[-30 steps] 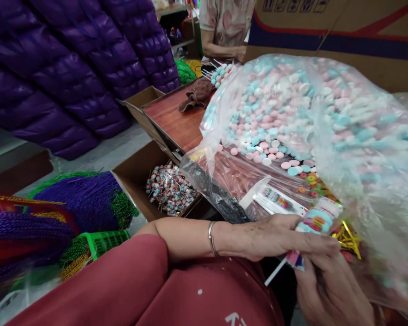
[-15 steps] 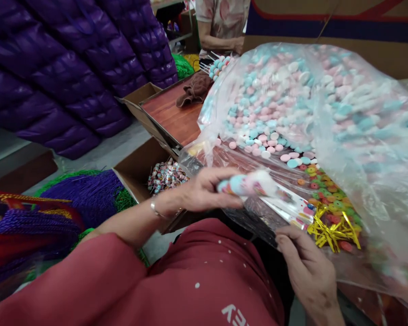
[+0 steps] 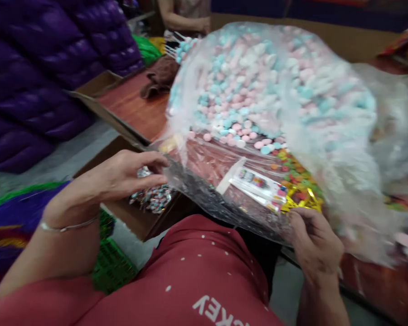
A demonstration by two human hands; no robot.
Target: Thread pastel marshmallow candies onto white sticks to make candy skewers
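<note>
Table (image 3: 132,111) — candies (image 3: 238,97), left hand (image 3: 122,177) over carton (image 3: 133,222)

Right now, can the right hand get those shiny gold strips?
Probably yes: the right hand is just on the near side of the gold strips, and nothing seems to lie over them or block the way.

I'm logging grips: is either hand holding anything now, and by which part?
The left hand, fairly open over the box, seems to hold nothing. The right hand is by the yellow ties; whether it grips anything cannot be told.
</note>
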